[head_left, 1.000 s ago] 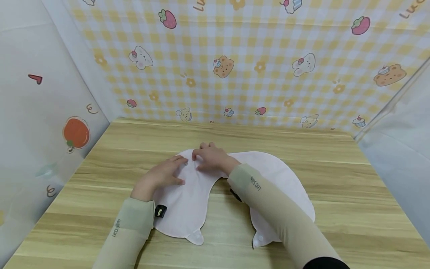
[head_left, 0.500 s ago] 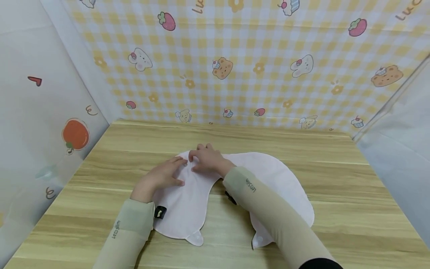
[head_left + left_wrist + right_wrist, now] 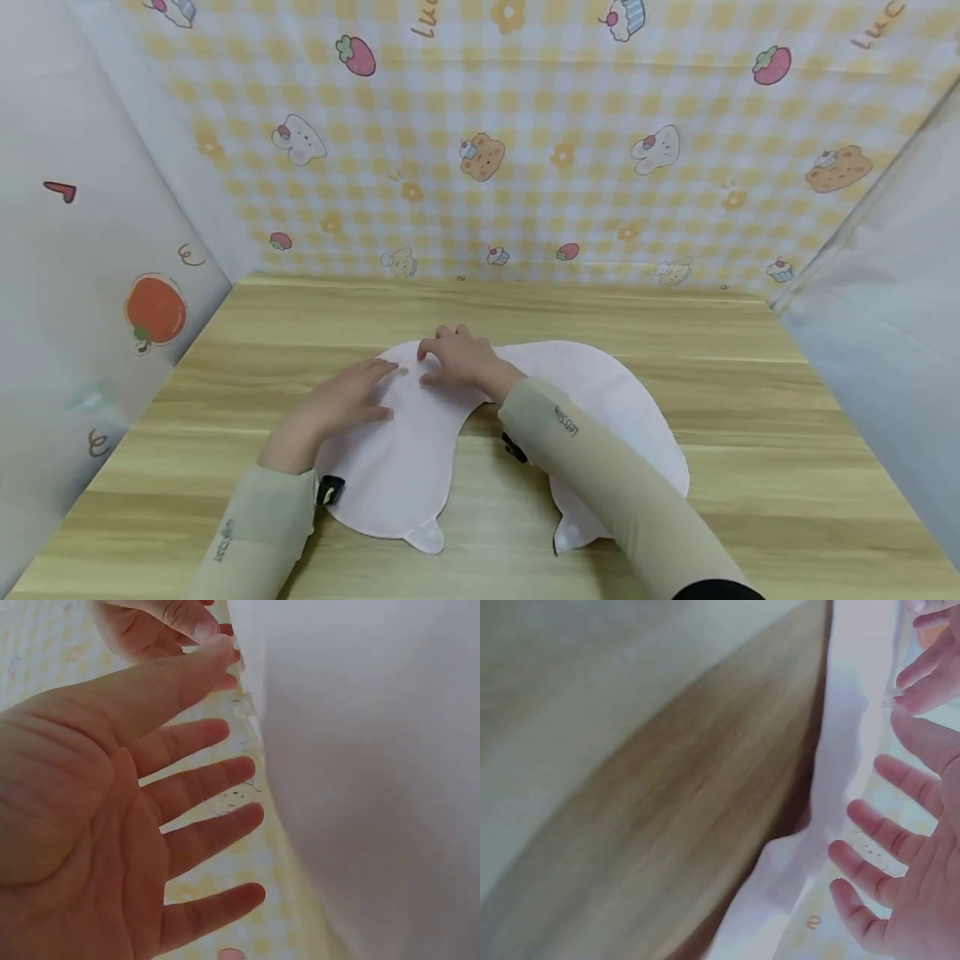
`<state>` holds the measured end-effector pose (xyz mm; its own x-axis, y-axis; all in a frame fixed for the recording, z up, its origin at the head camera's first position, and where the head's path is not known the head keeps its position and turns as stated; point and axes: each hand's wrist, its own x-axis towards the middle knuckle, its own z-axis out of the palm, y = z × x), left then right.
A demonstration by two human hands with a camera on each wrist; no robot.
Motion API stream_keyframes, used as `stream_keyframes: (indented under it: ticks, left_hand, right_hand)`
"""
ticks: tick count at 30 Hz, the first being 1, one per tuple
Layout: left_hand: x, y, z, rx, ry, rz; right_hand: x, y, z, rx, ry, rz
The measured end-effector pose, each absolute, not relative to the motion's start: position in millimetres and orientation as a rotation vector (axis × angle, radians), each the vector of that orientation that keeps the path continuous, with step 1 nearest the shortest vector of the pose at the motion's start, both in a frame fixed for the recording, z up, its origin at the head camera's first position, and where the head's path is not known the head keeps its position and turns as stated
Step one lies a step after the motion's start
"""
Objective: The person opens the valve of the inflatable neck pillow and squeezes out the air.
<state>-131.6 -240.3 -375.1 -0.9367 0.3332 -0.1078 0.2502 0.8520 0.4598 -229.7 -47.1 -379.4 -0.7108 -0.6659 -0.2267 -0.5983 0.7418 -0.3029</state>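
A pale pink U-shaped cloth piece (image 3: 408, 467), like a neck pillow cover, lies flat on the table, its two tabbed ends toward me. My left hand (image 3: 333, 412) is over its left lobe, fingers spread and fairly straight, as the left wrist view also shows. Over the upper left of the curve is my right hand (image 3: 461, 362), its fingers spread and slightly bent, with nothing gripped in the right wrist view. A small pale fastener (image 3: 403, 371) shows on the cloth between the two hands. My right forearm covers part of the cloth's right lobe.
The wood-grain table (image 3: 750, 417) extends around the cloth. A yellow checked backdrop (image 3: 562, 108) stands behind it, with white side walls (image 3: 82, 100) to left and right. Round tabs (image 3: 426, 536) with snaps finish the cloth's ends.
My left hand has drawn back a little to the left, uncovering the small fastener. The right hand stays nearly in place over the cloth. The head view has tilted slightly upward.
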Motion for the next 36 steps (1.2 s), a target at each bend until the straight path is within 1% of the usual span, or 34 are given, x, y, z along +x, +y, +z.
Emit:
stream_keyframes:
  ticks: [4, 8, 13, 21, 26, 32, 36]
  left_hand:
    - [-117, -238, -372, 0.612, 2.886, 0.621]
    - [-101, -229, -375, 0.694, 2.892, 0.528]
    - [-90, -212, -380, 0.635, 2.861, 0.395]
    - [-84, -202, -382, 0.395, 2.704, 0.312]
    - [-78, -210, -387, 0.273, 2.687, 0.315]
    - [-70, -229, -387, 0.245, 2.703, 0.299]
    - [-72, -238, -387, 0.281, 2.737, 0.287]
  right_hand:
    - [-220, -36, -376, -0.952, 2.599, -0.326]
    - [-205, -37, -374, -0.966, 2.551, -0.339]
    - [-191, -40, -382, -0.988, 2.502, -0.313]
    - [-187, -37, -398, -0.867, 2.421, -0.218]
    - [-198, -29, -406, -0.832, 2.388, -0.108]
    - [-208, -8, -397, -0.752, 2.407, -0.133]
    - [-211, -3, -397, -0.727, 2.429, -0.190]
